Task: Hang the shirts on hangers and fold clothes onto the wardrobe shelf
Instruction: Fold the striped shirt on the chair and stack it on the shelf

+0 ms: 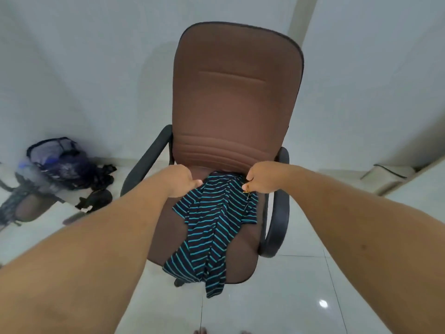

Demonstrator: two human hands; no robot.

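A dark shirt with teal stripes (212, 227) lies crumpled on the seat of a brown office chair (236, 100), its lower end hanging over the seat's front edge. My left hand (179, 180) rests at the shirt's upper left corner, fingers curled and thumb out over the cloth; whether it grips is unclear. At the shirt's upper right corner my right hand (261, 178) pinches the fabric. No hanger or wardrobe is in view.
The chair has black armrests (277, 213) on both sides and stands on a glossy white tiled floor (301, 297). A mesh laundry basket (57, 162) with dark clothes spilling out lies at the left by the wall. White walls stand behind.
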